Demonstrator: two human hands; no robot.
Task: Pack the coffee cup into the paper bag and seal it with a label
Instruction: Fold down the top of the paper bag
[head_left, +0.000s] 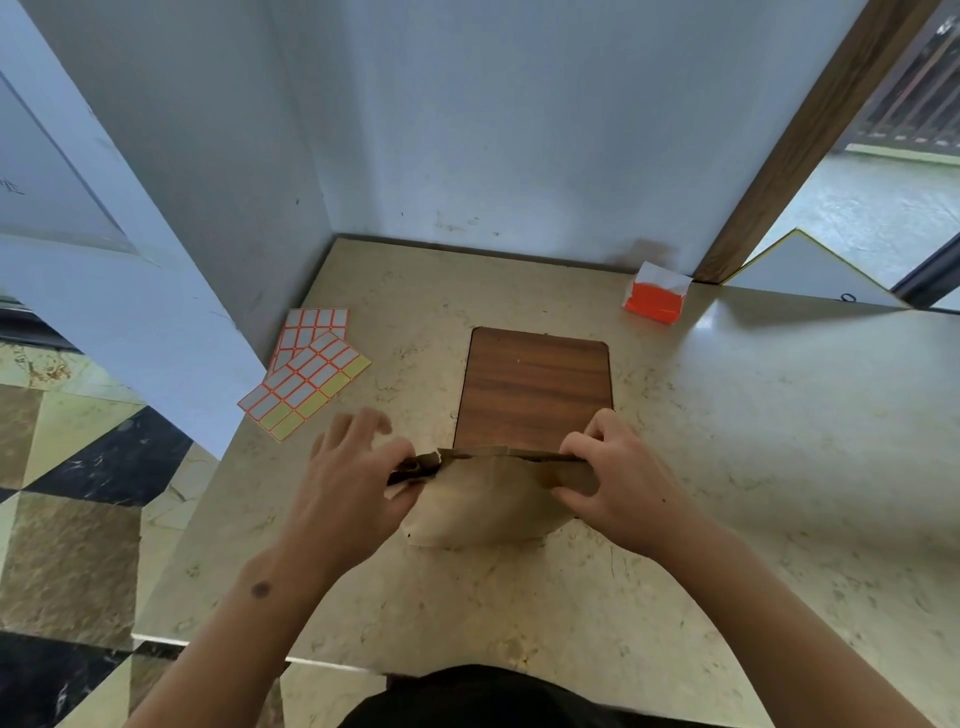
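- The brown paper bag (485, 506) stands near the front edge of the tabletop (753, 467), roughly mid-way along it, and bulges out at the bottom. Can't see any cup, so no idea if it's inside.
- The bag's top edge is folded flat, with both hands on it.
- Right hand (618, 478) pinches the right end of the fold, fingers curled round the paper.
- Left hand (353, 478) is at the left end, thumb on the crumpled corner and fingers spread out loose. It's a bit blurry, so the grip is hard to call.
- Two label sheets (306, 371) overlap at the left edge of the tabletop.
- A wooden board (535, 387) lies just behind the bag.
- A small orange and white pack (655, 296) sits at the back edge by the wall.
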